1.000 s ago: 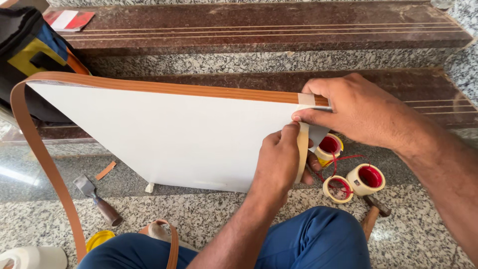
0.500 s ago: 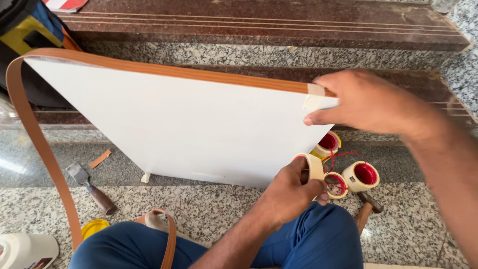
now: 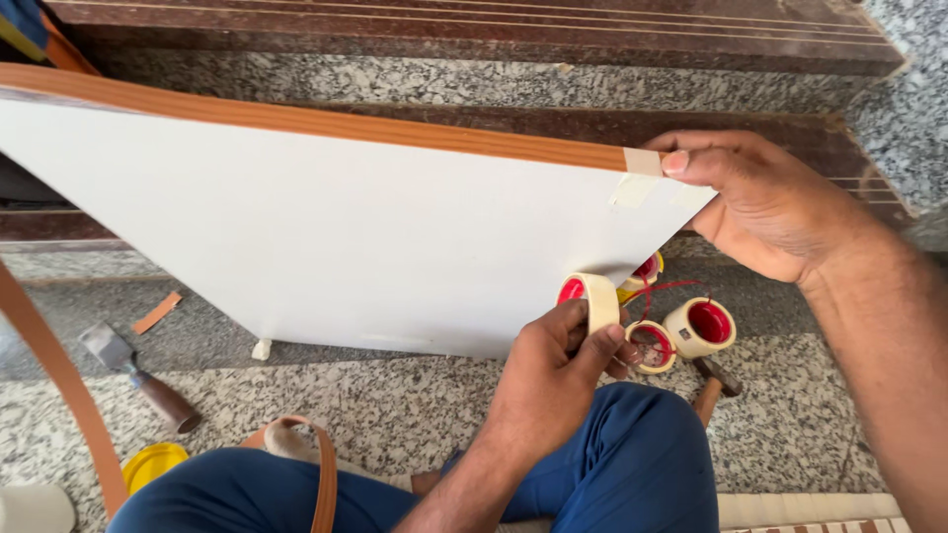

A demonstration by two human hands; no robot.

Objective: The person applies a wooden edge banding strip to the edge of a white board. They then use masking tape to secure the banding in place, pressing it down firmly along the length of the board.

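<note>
A white board (image 3: pixel 355 227) stands tilted in front of me, with a brown edge band (image 3: pixel 326 120) along its top edge. A piece of cream masking tape (image 3: pixel 640 170) is stuck over the band near the board's right corner. My right hand (image 3: pixel 765 202) holds that corner, its thumb pressing next to the tape. Below the board's lower edge, my left hand (image 3: pixel 548 380) grips a roll of masking tape (image 3: pixel 592 298) with a red core.
Two more tape rolls (image 3: pixel 681 334) lie on the granite floor beside a hammer (image 3: pixel 713 380). A scraper (image 3: pixel 138 378) and a yellow lid (image 3: pixel 150 462) lie at the left. Loose brown banding (image 3: pixel 59 385) curls down the left side. Stone steps (image 3: pixel 474 69) rise behind the board.
My left hand has come down off the board's right edge with the tape roll and now holds it below the board. My right hand keeps pressing the taped corner.
</note>
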